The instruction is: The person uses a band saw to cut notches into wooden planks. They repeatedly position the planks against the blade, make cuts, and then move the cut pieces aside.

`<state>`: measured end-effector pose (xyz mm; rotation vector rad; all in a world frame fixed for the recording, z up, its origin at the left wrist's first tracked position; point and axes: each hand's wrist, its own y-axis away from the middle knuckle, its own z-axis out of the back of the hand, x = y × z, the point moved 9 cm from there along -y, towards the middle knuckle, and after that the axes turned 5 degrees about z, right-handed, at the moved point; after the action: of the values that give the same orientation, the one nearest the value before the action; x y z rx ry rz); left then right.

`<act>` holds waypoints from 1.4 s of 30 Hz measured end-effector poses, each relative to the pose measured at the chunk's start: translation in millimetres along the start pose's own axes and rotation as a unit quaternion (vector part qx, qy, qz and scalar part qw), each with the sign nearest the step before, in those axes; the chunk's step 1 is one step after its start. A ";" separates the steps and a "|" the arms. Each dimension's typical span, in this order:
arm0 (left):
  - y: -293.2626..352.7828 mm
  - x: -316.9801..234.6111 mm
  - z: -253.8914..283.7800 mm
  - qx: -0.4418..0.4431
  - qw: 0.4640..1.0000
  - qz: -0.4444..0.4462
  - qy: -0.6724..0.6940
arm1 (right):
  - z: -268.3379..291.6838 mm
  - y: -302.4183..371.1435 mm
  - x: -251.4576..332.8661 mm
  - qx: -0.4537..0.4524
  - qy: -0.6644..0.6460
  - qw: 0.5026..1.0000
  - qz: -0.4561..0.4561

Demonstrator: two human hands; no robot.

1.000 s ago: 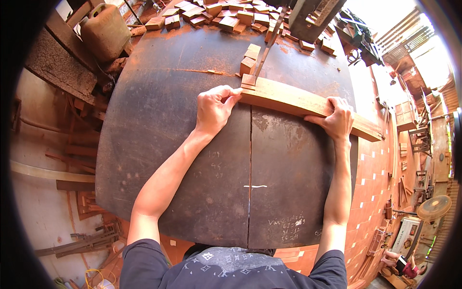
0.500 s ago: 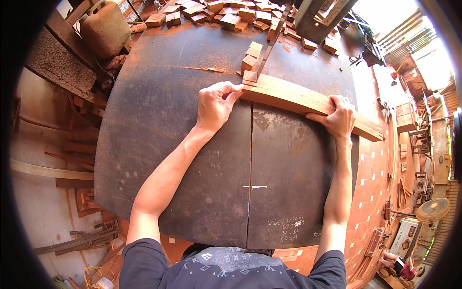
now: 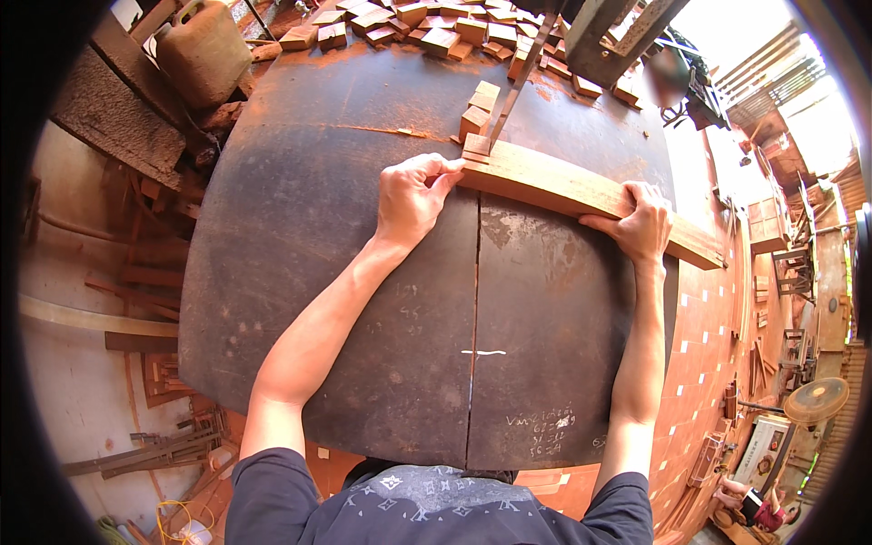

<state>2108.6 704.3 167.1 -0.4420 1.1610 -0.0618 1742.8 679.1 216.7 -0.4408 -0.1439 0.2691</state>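
Now: both hands pressing long reddish-brown wooden plank (image 3: 590, 195) at vertical saw blade (image 3: 520, 77) | left hand (image 3: 413, 200) fingers gripping plank end, right hand (image 3: 643, 222) fingers clamped over its edge | next, likely: steady push, fingers kept off blade

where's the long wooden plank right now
The long light-brown wooden plank lies across the dark metal table, its far side, between left hand and right hand, by the saw blade.

- We see a long plank (image 3: 590, 195) of pale reddish-brown wood lying flat on the dark metal saw table, running from near the table's middle down toward its right edge.
- Its left end sits right at the thin upright saw blade (image 3: 518, 86), apparently touching it.
- A small cut wooden block (image 3: 476, 145) lies just beside that left end.
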 end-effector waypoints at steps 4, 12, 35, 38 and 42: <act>-1.5 0.3 2.1 -0.022 1.000 -0.009 0.017 | -0.6 -2.1 1.0 0.004 -0.005 1.000 -0.008; 54.0 -102.5 -15.6 0.032 0.960 -0.274 -0.041 | 4.6 3.9 -5.5 -0.003 0.000 1.000 0.031; 12.5 -107.5 -204.6 0.160 0.919 -0.120 -0.341 | 4.7 -3.2 -29.0 -0.036 -0.011 0.999 0.038; 11.6 -107.2 -205.4 0.159 0.922 -0.119 -0.332 | 4.6 -3.9 -28.9 -0.027 -0.007 0.999 0.035; 11.8 -106.2 -204.7 0.155 0.926 -0.125 -0.322 | 2.6 -3.8 -29.8 -0.032 -0.010 0.999 0.035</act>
<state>1880.0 681.5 189.2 -0.2900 0.4295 -0.2974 1714.7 668.2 218.3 -0.5073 -0.1573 0.3382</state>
